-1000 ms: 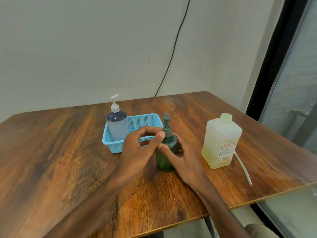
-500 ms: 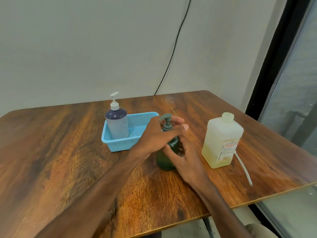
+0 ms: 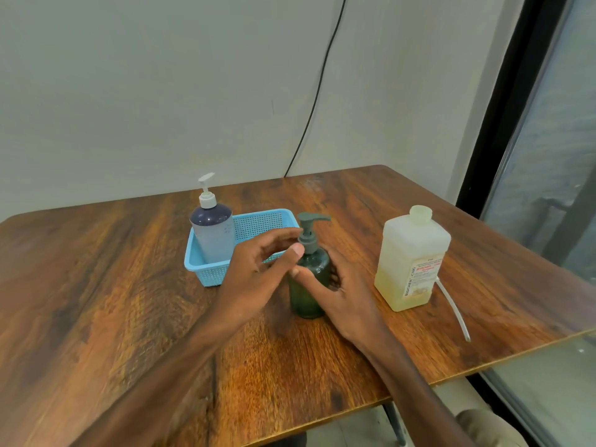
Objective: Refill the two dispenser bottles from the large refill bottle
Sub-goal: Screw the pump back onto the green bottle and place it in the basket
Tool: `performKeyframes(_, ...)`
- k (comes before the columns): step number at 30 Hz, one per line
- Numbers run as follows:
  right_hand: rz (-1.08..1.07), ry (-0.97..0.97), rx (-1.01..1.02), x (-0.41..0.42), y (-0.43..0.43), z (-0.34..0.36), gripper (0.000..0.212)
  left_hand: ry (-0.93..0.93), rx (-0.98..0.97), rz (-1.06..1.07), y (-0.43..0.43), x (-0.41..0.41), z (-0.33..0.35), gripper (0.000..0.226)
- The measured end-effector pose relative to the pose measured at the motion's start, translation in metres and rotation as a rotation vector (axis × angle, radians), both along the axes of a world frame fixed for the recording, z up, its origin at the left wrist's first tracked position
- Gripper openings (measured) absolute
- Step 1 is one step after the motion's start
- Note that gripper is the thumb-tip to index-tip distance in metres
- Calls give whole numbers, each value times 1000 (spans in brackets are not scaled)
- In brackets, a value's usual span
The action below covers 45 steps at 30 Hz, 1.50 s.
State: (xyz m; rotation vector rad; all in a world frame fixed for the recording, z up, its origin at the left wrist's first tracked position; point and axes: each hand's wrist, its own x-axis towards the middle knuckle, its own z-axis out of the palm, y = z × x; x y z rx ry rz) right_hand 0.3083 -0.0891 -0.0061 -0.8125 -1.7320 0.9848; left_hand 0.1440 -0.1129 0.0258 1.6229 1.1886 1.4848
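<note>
Hidden behind dark green pump bottle point(image 3: 304, 303), mid wooden table point(image 3: 129, 301): right hand point(image 3: 348, 301) fingers, thumb curled across its front. Left hand point(image 3: 254, 275) loosely curved beside pump collar, contact unclear. Upright in pale blue mesh basket point(image 3: 206, 276): grey white-pump dispenser bottle point(image 3: 214, 237). Rightward, capped square translucent refill bottle point(image 3: 414, 253), yellowish liquid low inside.

We find bare surface point(image 3: 106, 295) left of and before the green dispenser bottle point(image 3: 306, 301); the blue basket point(image 3: 209, 275) crowds behind-left, while the refill bottle point(image 3: 414, 253) stands apart, right.
</note>
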Motion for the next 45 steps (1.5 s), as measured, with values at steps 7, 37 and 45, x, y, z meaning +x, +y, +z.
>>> performKeyframes(7, 9, -14, -44, 2, 1, -1, 41, 25, -38, 67, 21, 3, 10, 42)
performKeyframes(37, -12, 24, -38, 1, 0, -4, 52, 231, 20, 333, 22, 21, 7, 44)
performKeyframes(45, 17, 38, -30, 0, -3, 2, 40, 251, -28, 34, 13, -1, 11, 42)
